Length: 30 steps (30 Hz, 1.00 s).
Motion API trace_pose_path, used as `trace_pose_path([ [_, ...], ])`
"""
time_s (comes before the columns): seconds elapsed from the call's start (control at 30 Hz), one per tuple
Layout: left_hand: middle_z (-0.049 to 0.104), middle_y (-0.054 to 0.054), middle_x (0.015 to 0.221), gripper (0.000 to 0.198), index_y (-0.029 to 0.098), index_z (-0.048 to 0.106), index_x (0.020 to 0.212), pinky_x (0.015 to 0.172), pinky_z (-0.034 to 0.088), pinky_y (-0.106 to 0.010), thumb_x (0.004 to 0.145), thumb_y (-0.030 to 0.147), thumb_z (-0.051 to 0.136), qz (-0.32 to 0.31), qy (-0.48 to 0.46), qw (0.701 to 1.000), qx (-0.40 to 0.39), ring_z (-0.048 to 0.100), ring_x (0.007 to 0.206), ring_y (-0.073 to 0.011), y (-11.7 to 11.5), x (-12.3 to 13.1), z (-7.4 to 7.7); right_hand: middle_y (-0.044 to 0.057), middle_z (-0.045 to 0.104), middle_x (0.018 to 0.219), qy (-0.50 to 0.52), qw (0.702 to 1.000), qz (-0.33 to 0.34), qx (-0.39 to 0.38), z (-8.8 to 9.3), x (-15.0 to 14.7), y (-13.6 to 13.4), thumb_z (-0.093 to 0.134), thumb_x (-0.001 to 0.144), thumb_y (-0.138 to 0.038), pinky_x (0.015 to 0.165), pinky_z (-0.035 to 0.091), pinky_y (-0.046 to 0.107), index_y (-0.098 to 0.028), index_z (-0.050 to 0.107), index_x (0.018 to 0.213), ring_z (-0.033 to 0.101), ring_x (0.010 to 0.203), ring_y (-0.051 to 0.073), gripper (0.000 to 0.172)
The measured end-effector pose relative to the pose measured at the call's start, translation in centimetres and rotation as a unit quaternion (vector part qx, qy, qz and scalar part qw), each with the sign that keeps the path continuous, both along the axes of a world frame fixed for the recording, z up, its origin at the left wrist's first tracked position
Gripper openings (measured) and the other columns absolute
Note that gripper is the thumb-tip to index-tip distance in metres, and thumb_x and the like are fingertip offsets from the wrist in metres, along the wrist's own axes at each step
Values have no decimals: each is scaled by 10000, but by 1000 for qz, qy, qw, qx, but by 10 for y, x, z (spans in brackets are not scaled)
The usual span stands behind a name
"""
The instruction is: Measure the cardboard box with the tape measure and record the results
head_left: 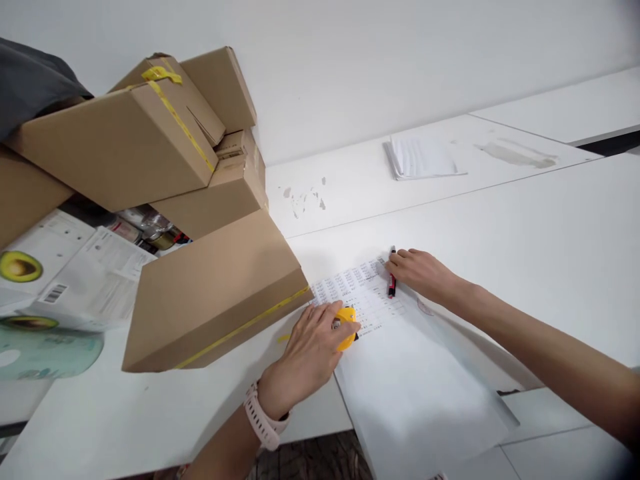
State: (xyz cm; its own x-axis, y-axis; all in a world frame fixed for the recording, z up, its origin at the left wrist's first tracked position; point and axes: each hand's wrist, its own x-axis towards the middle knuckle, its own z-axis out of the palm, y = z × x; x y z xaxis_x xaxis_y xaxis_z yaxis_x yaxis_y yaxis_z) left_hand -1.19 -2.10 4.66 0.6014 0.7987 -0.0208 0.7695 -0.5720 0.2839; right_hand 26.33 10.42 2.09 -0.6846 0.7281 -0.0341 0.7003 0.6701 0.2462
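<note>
My left hand (315, 343), with a pale pink watch band at its wrist, is closed around a yellow tape measure (347, 328). It rests at the edge of the printed sheets (367, 290), beside the near corner of a cardboard box (215, 280). A short yellow strip (284, 338) shows just left of that hand. My right hand (417, 270) has its fingers closed over a red and black marker (392, 287), which lies upright in view over the sheets' right edge. Part of the marker is hidden under the fingers. A large translucent sheet (415, 393) hangs over the table's front edge.
More cardboard boxes (115, 147) with yellow strips are stacked at the back left. White packaging with avocado pictures (65, 260) and a green package (55, 353) lie left. A paper stack (425, 157) sits near the wall on the white table (525, 247).
</note>
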Motion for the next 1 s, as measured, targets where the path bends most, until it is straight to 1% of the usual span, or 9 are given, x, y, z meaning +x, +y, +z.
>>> trace_pose_path([
  [0.13,484,-211,1502,380,161,615,1180,1149,355,-626,831,210,757,-18,16,999,34,426,1413,-405,-2,23,14,84,690,768,21,997,59,53,4,10,10,441,856,42,607,365,326,-180,623,855,605,687,208,287],
  [0.23,554,-198,1455,436,121,565,1290,1042,497,-504,929,345,666,-57,1,997,58,564,1280,-335,-11,57,16,41,630,659,218,971,-15,96,4,21,15,523,887,-130,542,314,314,-216,532,783,548,588,186,136],
  [0.27,579,-181,1437,467,114,540,1337,970,543,-451,961,379,620,-69,5,996,59,615,1200,-302,-14,70,14,20,594,617,313,941,-69,105,3,22,14,553,883,-188,525,306,307,-227,497,771,525,556,177,131],
  [0.33,580,-185,1443,521,86,512,1394,824,587,-370,992,414,565,-69,44,995,65,675,1056,-257,-16,93,7,-26,525,563,508,839,-175,82,0,18,9,585,874,-255,502,311,292,-244,463,799,480,508,156,144],
  [0.47,442,-272,1538,685,2,436,1477,710,588,-303,986,461,570,12,144,987,69,716,925,-230,-7,125,-12,-23,603,640,721,633,-228,-167,-10,-3,-8,566,932,-368,608,466,320,-243,560,1021,572,588,170,153],
  [0.57,363,-278,1582,786,35,411,1506,690,601,-324,966,593,533,67,153,985,34,732,866,-233,6,134,-21,66,716,895,730,567,-228,-306,-22,-15,-18,571,944,-496,771,513,363,-219,645,1057,664,845,213,309],
  [0.63,334,-272,1600,815,80,383,1530,668,608,-346,952,639,518,88,146,985,14,736,861,-247,14,135,-25,59,693,923,712,581,-227,-323,-30,-17,-20,661,891,-515,733,495,331,-217,655,982,631,845,196,311],
  [0.77,381,-270,1580,812,72,357,1538,731,613,-340,961,620,518,102,115,988,13,731,950,-255,24,135,-32,-19,534,759,671,647,-223,-285,-36,-16,-20,701,871,-490,569,388,273,-221,564,854,461,647,125,302],
  [1.0,415,-255,1565,759,75,433,1493,696,610,-320,961,610,515,113,101,987,60,730,878,-227,25,137,-44,-46,451,651,649,670,-251,-258,-37,-13,-16,678,886,-496,528,341,268,-218,517,779,402,588,112,338],
])
